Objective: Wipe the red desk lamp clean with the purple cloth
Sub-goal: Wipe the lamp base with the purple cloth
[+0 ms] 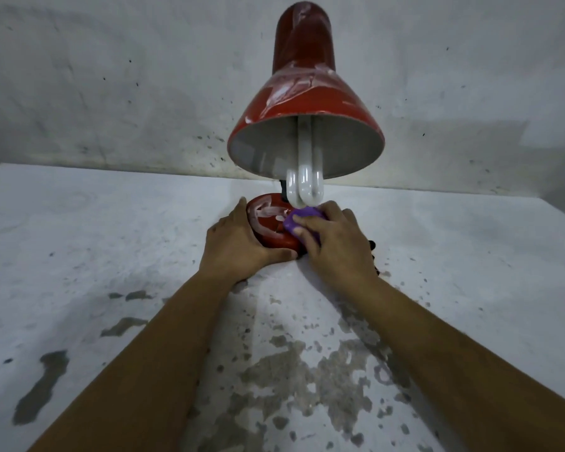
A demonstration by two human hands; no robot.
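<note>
Forearms converging on lamp base (268,223): left hand (235,246) gripping rim, right hand (330,243) pressing purple cloth (299,220) leftward toward white smears; shade (307,102) looming directly above.

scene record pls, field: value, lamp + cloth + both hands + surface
lamp: red desk lamp, round base, shade tilted toward the camera, white smears on both
bulb: white U-tube bulb sticking out below the shade
cloth: purple cloth bunched, on the right side of the base
left hand: left hand grips the base's left and front edge
right hand: right hand holds the cloth against the base
surface: white table, paint worn off in patches near the camera
</note>
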